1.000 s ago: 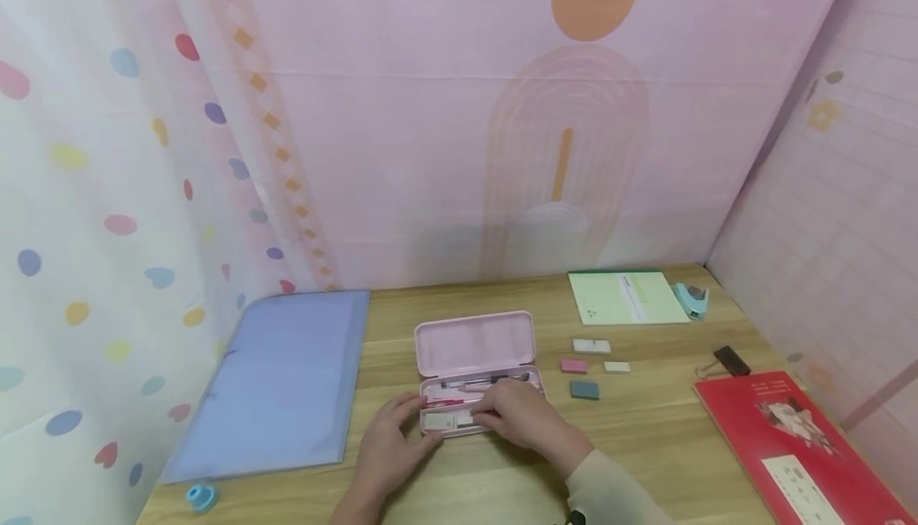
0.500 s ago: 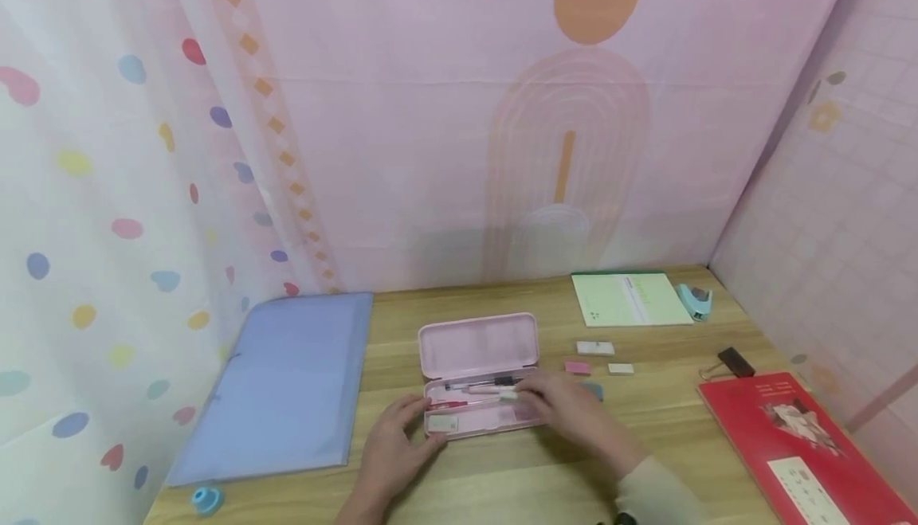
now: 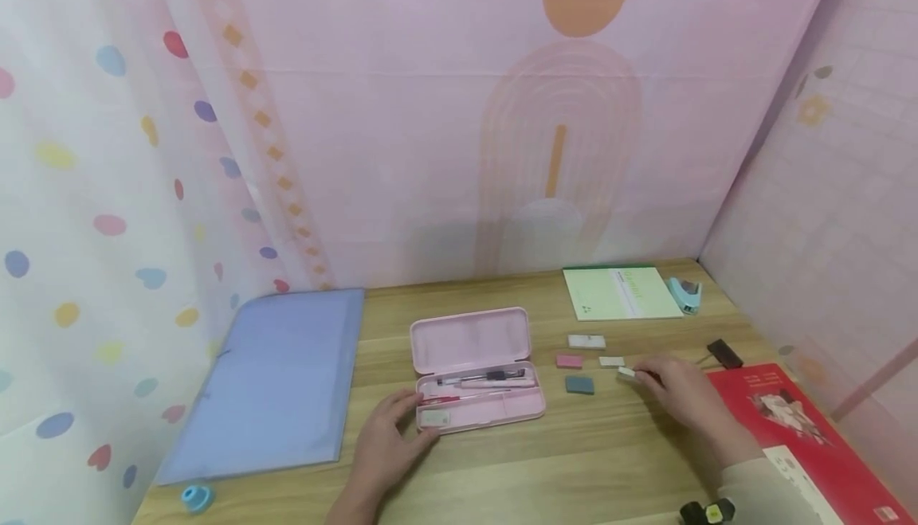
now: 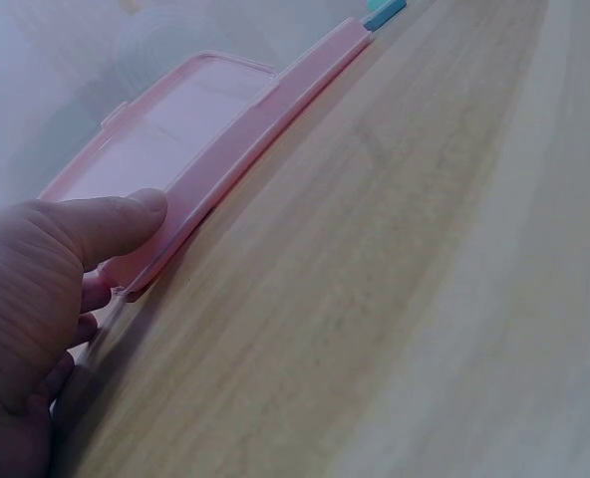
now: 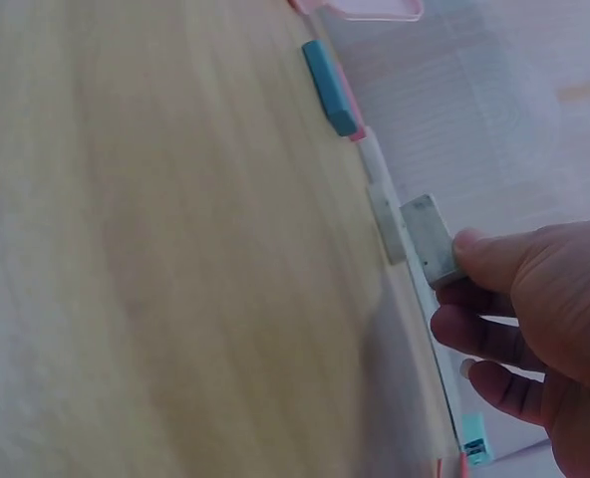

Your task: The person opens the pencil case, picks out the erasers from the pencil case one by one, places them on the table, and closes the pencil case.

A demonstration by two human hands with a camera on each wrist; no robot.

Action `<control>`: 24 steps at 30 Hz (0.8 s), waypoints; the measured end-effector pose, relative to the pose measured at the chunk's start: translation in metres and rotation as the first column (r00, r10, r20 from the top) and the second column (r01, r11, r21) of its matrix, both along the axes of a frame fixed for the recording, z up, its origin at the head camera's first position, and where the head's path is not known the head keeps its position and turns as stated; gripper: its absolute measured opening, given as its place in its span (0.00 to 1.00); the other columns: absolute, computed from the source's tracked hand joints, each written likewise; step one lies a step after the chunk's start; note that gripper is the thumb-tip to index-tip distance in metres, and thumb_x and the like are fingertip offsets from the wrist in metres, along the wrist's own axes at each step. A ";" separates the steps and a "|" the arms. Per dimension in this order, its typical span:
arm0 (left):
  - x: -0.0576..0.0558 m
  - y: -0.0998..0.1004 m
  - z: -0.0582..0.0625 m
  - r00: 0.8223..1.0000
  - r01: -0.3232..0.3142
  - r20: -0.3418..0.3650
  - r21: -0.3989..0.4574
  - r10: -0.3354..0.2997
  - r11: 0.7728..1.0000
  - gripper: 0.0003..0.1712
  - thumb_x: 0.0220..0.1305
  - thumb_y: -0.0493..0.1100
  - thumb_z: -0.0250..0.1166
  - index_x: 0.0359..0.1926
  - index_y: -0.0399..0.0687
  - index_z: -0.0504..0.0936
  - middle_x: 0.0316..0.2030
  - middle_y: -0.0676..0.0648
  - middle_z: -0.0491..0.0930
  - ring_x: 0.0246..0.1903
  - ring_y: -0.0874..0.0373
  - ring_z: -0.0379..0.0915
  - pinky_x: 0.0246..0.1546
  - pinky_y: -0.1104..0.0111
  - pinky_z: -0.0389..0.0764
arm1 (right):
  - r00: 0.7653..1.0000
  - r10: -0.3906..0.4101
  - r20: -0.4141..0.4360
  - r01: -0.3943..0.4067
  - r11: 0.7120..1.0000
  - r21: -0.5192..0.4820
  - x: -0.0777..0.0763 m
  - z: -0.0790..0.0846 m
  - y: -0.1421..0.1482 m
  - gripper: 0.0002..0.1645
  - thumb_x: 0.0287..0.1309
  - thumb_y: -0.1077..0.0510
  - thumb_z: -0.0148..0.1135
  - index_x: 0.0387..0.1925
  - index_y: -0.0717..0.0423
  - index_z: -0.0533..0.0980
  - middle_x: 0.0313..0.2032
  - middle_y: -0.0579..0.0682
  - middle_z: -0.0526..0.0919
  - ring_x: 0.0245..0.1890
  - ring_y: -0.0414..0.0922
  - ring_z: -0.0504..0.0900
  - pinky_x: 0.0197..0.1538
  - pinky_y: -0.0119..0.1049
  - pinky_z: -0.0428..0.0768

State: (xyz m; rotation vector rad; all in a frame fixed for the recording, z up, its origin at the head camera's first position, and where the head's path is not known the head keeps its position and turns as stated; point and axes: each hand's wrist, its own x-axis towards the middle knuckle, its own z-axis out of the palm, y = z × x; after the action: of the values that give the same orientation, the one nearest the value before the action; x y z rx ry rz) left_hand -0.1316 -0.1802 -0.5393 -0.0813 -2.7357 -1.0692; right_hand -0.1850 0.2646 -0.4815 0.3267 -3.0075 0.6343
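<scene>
A pink pencil case (image 3: 523,408) lies with its lid up on the table. In its rear compartment are a black pen (image 3: 495,376), a pink pen (image 3: 505,385) and a red pen (image 3: 445,399). A whitish eraser (image 3: 434,418) sits at the left end of the front compartment. My left hand (image 3: 390,445) grips the case's left end, its thumb on the front wall in the left wrist view. To the right, my right hand (image 3: 684,397) pinches a small white eraser (image 5: 432,239) between thumb and fingers, raised over the table beside the loose erasers.
Loose on the table are a blue-grey eraser (image 3: 579,385), a pink one (image 3: 570,362) and two white erasers (image 3: 586,342). Around them are a green notebook (image 3: 598,294), a turquoise dispenser-like item (image 3: 684,295), a black binder clip (image 3: 724,354), a red book (image 3: 810,417) and a blue folder (image 3: 280,381).
My right hand has lifted the white eraser out of the case's front compartment and carried it right, past the loose erasers. The left hand has stayed at the case.
</scene>
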 end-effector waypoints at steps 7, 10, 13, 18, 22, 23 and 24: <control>-0.001 -0.001 -0.003 1.000 -0.003 -0.015 -0.002 0.003 1.000 0.35 0.44 0.59 0.76 0.53 0.50 0.82 0.56 0.48 0.76 0.58 0.47 0.69 0.60 0.50 0.69 | 0.999 0.029 -0.036 -0.027 0.998 0.055 -0.004 -0.008 -0.004 0.06 0.57 0.57 0.68 0.37 0.52 0.85 0.35 0.48 0.85 0.38 0.50 0.82 0.45 0.53 0.80; -0.001 -0.001 -0.003 1.000 0.000 -0.018 -0.006 0.000 1.000 0.35 0.45 0.60 0.76 0.53 0.50 0.82 0.56 0.48 0.76 0.58 0.47 0.69 0.60 0.50 0.70 | 1.000 0.018 -0.015 -0.017 0.999 0.043 -0.004 -0.010 -0.005 0.07 0.55 0.57 0.69 0.37 0.51 0.84 0.35 0.48 0.84 0.37 0.49 0.82 0.45 0.52 0.81; -0.001 0.000 -0.001 1.000 0.000 -0.018 -0.009 0.000 1.000 0.35 0.45 0.60 0.76 0.53 0.50 0.82 0.56 0.48 0.76 0.58 0.47 0.69 0.60 0.50 0.69 | 1.000 0.014 -0.004 -0.014 0.999 0.030 -0.003 -0.011 -0.005 0.07 0.54 0.56 0.70 0.37 0.50 0.84 0.35 0.46 0.84 0.39 0.48 0.82 0.46 0.51 0.81; -0.001 0.000 0.001 1.000 0.001 -0.024 -0.026 -0.002 1.000 0.35 0.45 0.59 0.76 0.54 0.50 0.82 0.56 0.48 0.77 0.58 0.47 0.69 0.60 0.51 0.70 | 0.997 0.073 -0.027 -0.073 0.997 0.014 -0.002 -0.014 -0.008 0.12 0.52 0.57 0.72 0.40 0.52 0.84 0.36 0.46 0.83 0.36 0.44 0.79 0.43 0.48 0.81; 0.000 0.000 0.002 1.000 0.005 -0.021 -0.036 -0.006 0.999 0.35 0.46 0.58 0.76 0.54 0.49 0.81 0.56 0.47 0.77 0.58 0.47 0.70 0.60 0.51 0.70 | 0.993 0.114 -0.043 -0.113 0.993 0.029 -0.001 -0.015 -0.013 0.16 0.51 0.57 0.72 0.44 0.53 0.84 0.40 0.50 0.83 0.39 0.48 0.81 0.45 0.50 0.81; 0.000 0.000 0.001 1.000 0.006 -0.018 -0.037 -0.006 0.999 0.35 0.46 0.58 0.76 0.54 0.49 0.81 0.56 0.48 0.76 0.58 0.47 0.70 0.60 0.51 0.70 | 0.992 0.119 -0.043 -0.117 0.993 0.034 -0.002 -0.015 -0.015 0.16 0.51 0.57 0.72 0.44 0.53 0.84 0.41 0.50 0.84 0.41 0.49 0.81 0.46 0.50 0.81; 0.001 0.000 0.001 1.000 0.006 -0.017 -0.036 -0.007 0.999 0.35 0.46 0.58 0.76 0.54 0.49 0.81 0.56 0.47 0.76 0.58 0.47 0.70 0.60 0.51 0.70 | 0.992 0.117 -0.040 -0.115 0.992 0.041 -0.002 -0.015 -0.016 0.15 0.51 0.57 0.71 0.44 0.52 0.84 0.41 0.50 0.84 0.41 0.49 0.81 0.47 0.51 0.81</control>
State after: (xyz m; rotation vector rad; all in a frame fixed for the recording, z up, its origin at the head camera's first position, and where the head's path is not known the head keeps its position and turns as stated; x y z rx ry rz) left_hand -0.1310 -0.1801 -0.5382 -0.1045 -2.7417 -1.0167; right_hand -0.1869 0.2488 -0.4969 0.5138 -2.9809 0.5700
